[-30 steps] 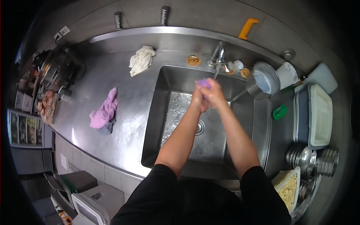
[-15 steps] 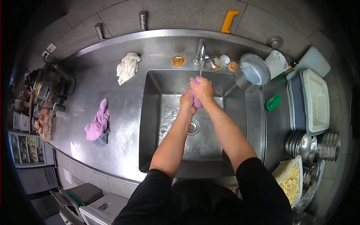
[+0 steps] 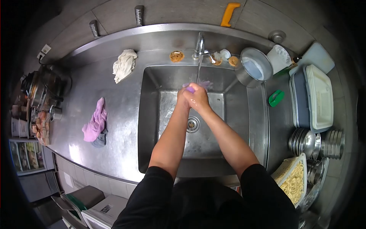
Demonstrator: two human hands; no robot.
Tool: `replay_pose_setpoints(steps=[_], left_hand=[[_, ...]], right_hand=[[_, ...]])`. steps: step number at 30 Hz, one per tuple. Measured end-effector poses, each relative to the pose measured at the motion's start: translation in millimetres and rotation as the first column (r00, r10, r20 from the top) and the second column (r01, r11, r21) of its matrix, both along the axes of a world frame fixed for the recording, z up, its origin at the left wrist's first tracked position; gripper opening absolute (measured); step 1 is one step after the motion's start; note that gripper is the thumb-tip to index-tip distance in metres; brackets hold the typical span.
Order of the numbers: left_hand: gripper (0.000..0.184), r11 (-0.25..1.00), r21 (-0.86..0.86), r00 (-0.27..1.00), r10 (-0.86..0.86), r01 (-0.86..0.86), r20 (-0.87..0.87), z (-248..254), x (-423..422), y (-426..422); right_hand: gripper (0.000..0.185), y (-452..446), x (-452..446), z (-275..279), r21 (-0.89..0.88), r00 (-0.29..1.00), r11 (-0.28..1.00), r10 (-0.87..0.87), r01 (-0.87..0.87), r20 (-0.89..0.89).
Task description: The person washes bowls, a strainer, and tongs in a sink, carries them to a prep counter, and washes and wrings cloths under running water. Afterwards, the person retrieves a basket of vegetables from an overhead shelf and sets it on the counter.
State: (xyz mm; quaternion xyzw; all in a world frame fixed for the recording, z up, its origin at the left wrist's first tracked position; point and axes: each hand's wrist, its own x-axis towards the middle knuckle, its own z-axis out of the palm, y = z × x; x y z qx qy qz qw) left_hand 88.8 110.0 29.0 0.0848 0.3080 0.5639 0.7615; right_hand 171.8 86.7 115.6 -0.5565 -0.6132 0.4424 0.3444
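Over the steel sink (image 3: 149,129), my left hand (image 3: 182,98) and my right hand (image 3: 199,98) are pressed together around a wet purple cloth (image 3: 190,89). Both hands have their fingers wrapped, so most of the cloth is hidden; a blurred purple part shows beyond the fingers. Water runs from the tap (image 3: 200,47) onto the cloth and hands. Below my wrists is the round drain (image 3: 193,124) in the sink floor.
On the left counter lie a pink cloth (image 3: 95,122) over a grey one and a white cloth (image 3: 125,65). A brown scrubber (image 3: 177,56) sits behind the sink. At right stand a metal pot (image 3: 246,78), green object (image 3: 276,98), white baskets (image 3: 321,97) and a noodle basket (image 3: 293,185).
My hands have come closer together and squeezed the purple cloth, which now shows mostly at their far side. The whole view has shifted slightly.
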Motion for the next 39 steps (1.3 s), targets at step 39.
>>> replay_pose_setpoints(steps=[39], left_hand=[[0.016,0.972,0.132,0.941,0.223,-0.194,-0.253,90.8,19.6,9.4]], right_hand=[[0.039,62.3,6.5,-7.6,0.178,0.902,0.884,-0.428,0.431,-0.056]])
